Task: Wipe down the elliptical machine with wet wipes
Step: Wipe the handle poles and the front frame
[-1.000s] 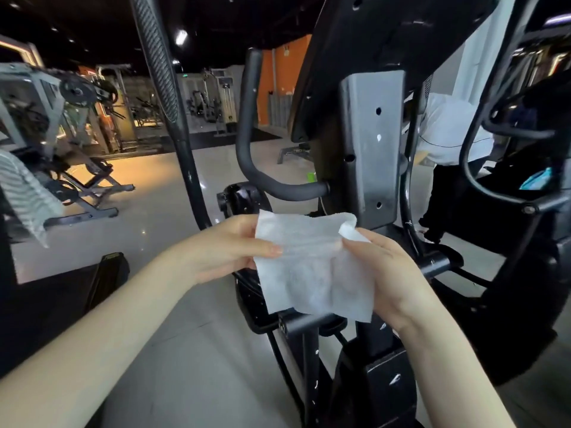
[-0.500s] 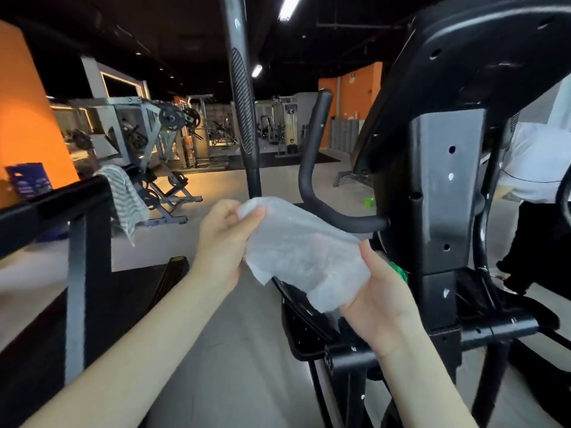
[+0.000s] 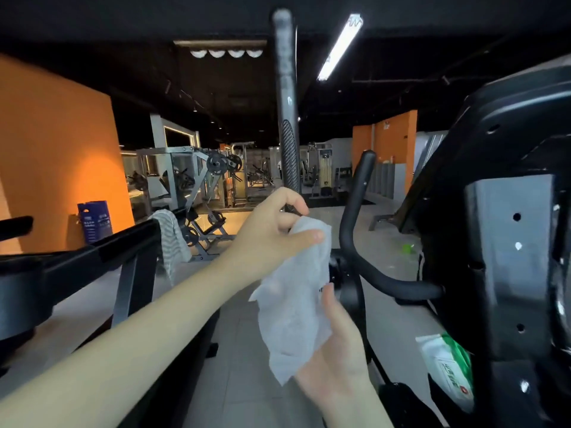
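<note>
A white wet wipe (image 3: 295, 291) hangs between my two hands in the middle of the view. My left hand (image 3: 275, 236) pinches its top end, right in front of the elliptical's tall moving handle bar (image 3: 289, 143). Lower down, my right hand (image 3: 336, 350) holds the wipe's bottom end with the fingers curled behind it. The elliptical's black console mast (image 3: 506, 242) fills the right side, and its curved fixed handle (image 3: 355, 230) rises just right of the wipe. A green and white wet-wipe pack (image 3: 448, 366) sits low on the machine at the right.
A black rail of a neighbouring machine (image 3: 92, 251) runs along the left, with a striped towel (image 3: 173, 242) draped over its end. An orange wall (image 3: 55, 156) and a blue bin (image 3: 94, 220) stand at the left. Weight machines (image 3: 197, 177) fill the far floor.
My view has tilted upward. My left hand has risen with the wipe's top end to the tall handle bar, and the wipe now hangs lengthwise instead of spread flat.
</note>
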